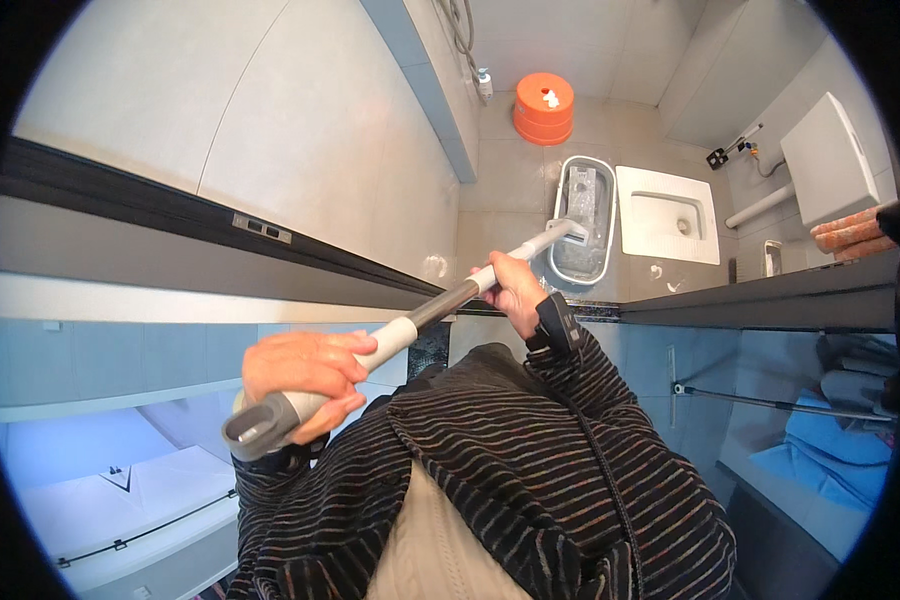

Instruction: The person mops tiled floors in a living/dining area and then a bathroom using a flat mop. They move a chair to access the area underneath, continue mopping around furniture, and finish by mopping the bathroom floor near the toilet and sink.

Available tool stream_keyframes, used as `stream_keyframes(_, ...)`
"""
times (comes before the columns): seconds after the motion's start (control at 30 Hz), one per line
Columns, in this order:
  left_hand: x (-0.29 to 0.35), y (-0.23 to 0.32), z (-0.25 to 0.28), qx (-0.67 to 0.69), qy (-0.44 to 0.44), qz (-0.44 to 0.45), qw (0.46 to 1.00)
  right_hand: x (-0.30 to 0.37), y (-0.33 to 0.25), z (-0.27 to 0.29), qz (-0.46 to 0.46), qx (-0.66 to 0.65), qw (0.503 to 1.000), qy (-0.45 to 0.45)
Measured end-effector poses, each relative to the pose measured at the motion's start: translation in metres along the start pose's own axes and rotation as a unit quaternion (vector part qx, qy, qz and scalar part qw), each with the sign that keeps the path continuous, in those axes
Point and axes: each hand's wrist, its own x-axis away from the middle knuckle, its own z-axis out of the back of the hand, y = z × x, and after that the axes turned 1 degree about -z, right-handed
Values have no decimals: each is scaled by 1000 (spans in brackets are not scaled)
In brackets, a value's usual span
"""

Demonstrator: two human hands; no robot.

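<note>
I hold a mop by its long grey and white handle (442, 306), which slants away from me to the upper right. My left hand (305, 375) is closed around the handle close to its grey top end. Farther down, my right hand (515, 292) is wrapped around a pale section of the same handle. The mop's lower end reaches into an oval bucket (611, 225) with a pale rim, standing on the tiled floor. Greyish water seems to lie in the bucket. How the mop head sits in there is hard to make out.
Right beside the bucket is a white squat toilet (635, 232). An orange stool (544, 125) stands beyond, near a small pump bottle (484, 84). A white cistern (820, 165) hangs at the right. A dark sliding-door track (170, 205) runs left; another pole (770, 402) lies right.
</note>
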Motion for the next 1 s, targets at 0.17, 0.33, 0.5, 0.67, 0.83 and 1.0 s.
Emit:
stream_keyframes(0.17, -1, -20, -22, -43, -9, 96, 994, -20, -17, -2, -48, 57, 995, 71)
stream_keyframes(0.33, 0, -14, -7, -4, 23, 65, 998, -15, -21, -8, -59, 8, 997, 57)
stream_keyframes(0.5, 0, -11, 5, 14, -1, 40, 999, -16, -5, 6, -58, 17, 998, -15)
stream_keyframes(0.67, -6, -42, -22, 8, 32, 95, 995, -56, -23, 7, -79, 53, 994, 48)
stream_keyframes(0.83, -2, -26, -1, -6, 6, 65, 998, -30, -20, -3, -55, 19, 998, 18)
stream_keyframes(1.0, -1, -25, 0, 19, -11, 68, 997, -18, -9, 4, -44, 17, 999, -17)
